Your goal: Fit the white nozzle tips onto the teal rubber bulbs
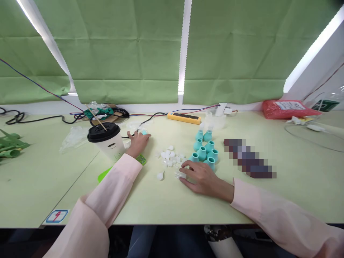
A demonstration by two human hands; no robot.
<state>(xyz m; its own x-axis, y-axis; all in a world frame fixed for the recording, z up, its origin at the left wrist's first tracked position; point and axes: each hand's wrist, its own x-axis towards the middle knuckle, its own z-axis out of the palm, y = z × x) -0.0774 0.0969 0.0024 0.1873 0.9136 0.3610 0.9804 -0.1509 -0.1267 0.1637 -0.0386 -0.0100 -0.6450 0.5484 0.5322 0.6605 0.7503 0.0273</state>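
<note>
My left hand (138, 142) reaches forward past a white paper cup (107, 146), fingers spread. A small teal piece (144, 132) shows by its fingertips; whether they touch it, I cannot tell. Thumb and fingers of my right hand (202, 177) close around the end of a short clear plastic tube (179, 175) lying on the table. Just beyond is a loose pile of small white and clear plastic pieces (168, 156). One white teardrop-shaped piece (160, 176) lies apart, nearer me. Several teal vase-shaped pieces (202, 153) stand upright behind my right hand, which partly hides the nearest ones.
A yellow power strip (184, 118) and cables lie along the back. The cup has a black lid and a stick. A green tray-like item (104, 175) is partly under my left sleeve. At right are a pixelated object (249, 159) and a red package (285, 109).
</note>
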